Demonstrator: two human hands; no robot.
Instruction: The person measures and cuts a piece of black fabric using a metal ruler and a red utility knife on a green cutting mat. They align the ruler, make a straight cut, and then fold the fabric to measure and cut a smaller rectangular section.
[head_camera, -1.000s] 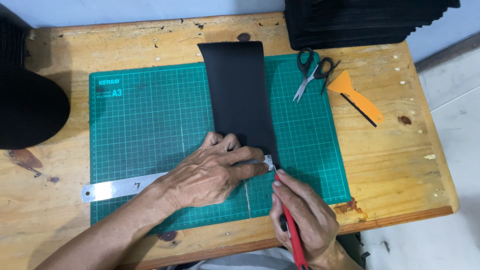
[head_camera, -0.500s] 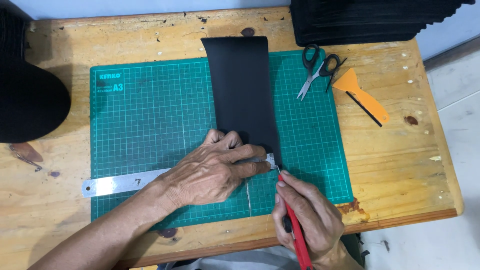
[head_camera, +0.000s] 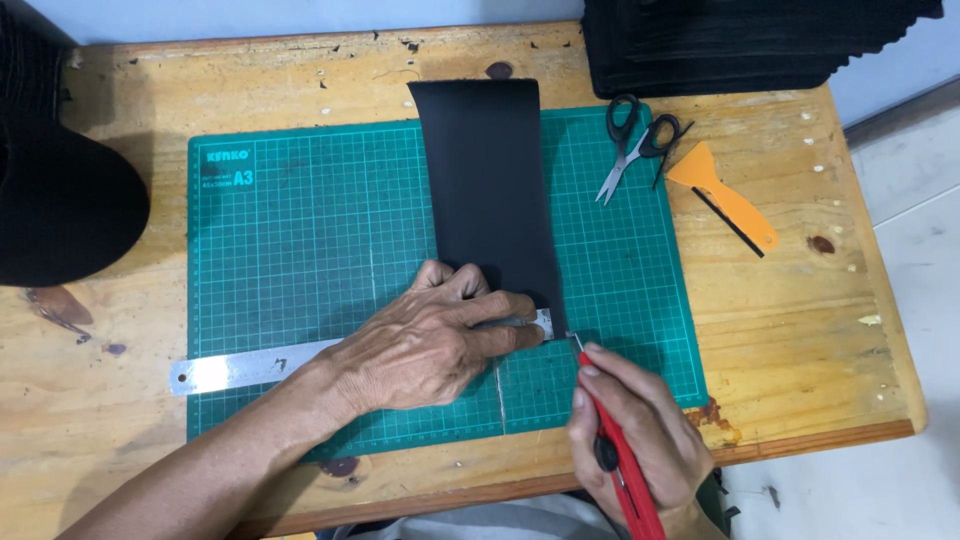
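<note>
Black sheet (head_camera: 490, 190) cuts cleanest if the left hand (head_camera: 425, 345), fingers spread, pins the steel ruler (head_camera: 240, 367) while the right hand (head_camera: 635, 435), pinching the red knife (head_camera: 612, 440), draws steadily.

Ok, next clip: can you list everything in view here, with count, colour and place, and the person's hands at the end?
cutting mat: one, green with a grid, centre of the table
black sheet: one, black strip lying lengthwise on the mat, far end over its top edge
steel ruler: one, silver, across the mat's near part, under the left hand
scissors: one pair, black handles, mat's upper right corner
scraper: one, orange, right of the scissors
stack of black sheets: black, table's far right corner
dark rounded object: one, black, left edge
table: one, light wood
left hand: pressing the ruler
right hand: holding a red utility knife, blade tip near the ruler's end
</note>
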